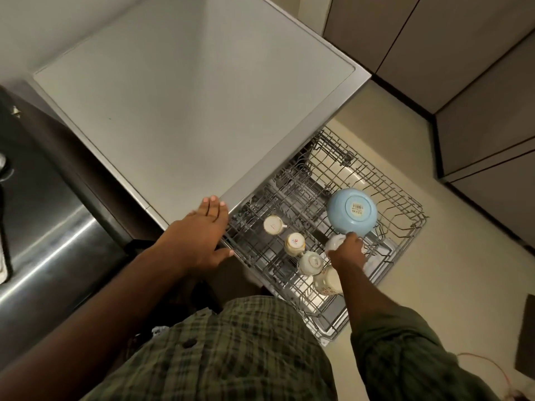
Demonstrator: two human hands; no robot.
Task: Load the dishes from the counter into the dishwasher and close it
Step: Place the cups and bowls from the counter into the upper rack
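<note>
Bracing my left hand [202, 235], fingers spread flat, on the edge of the bare desk [185, 111], I set a white cup [335, 243], gripped in my right hand [347, 250], into the pulled-out dishwasher rack [399, 227]. Four cups and a blue bowl [351, 212] already sit upside down inside; closing remains.

steel sink [52, 241] at left, grey cabinets [463, 68], dark mat [525, 337] on floor.
</note>
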